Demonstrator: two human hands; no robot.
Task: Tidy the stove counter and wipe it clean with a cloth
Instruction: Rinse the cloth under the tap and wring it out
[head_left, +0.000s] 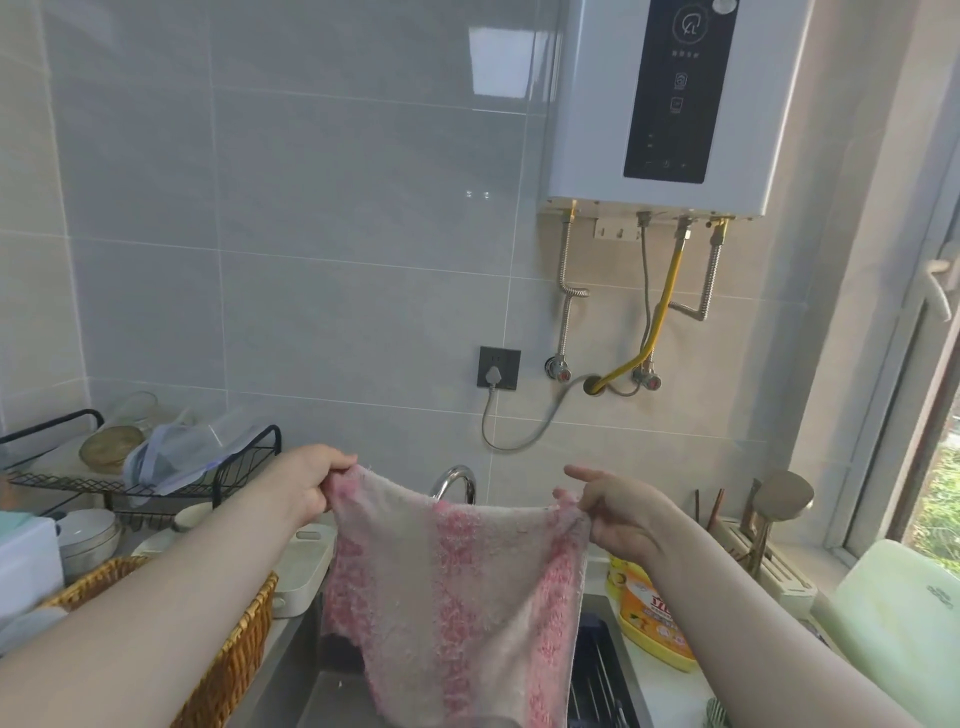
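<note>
Holding cloth (457, 587) spread above sink (306, 680): left grip (317, 483), right grip (618, 514) each pinch a top corner. Tap (454, 480) at 12 o'clock. Judged best: fold flat before wiping.

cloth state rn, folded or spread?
Spread. The left hand and right hand pinch the top corners of the pink cloth, which hangs open in a single layer above the sink.
</note>
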